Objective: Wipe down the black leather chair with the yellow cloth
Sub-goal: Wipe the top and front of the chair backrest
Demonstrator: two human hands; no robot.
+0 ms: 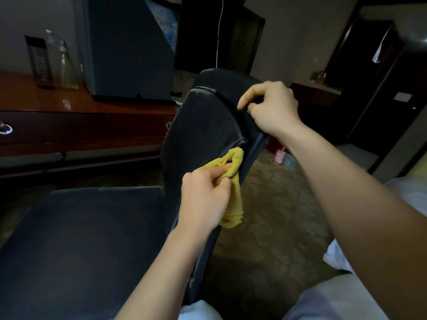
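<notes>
Near the middle of the frame the left hand (pixel 203 199) pinches the bunched yellow cloth (pixel 233 181) against the side edge of the black chair (pixel 203 125), with a loose tail hanging below the fingers. Up and to the right, the right hand (pixel 270 107) curls over the top of the chair's back, bracing it. I'd worry the wad slips out of so light a pinch on a firm stroke. If the bracing grip loosens, a hard push could swing the back toward the desk (pixel 46 105) and the glass bottle (pixel 67 65) at upper left.

Bare forearms (pixel 161 262), wht top (pixel 198 311), grey trousers (pixel 335 301)
</notes>
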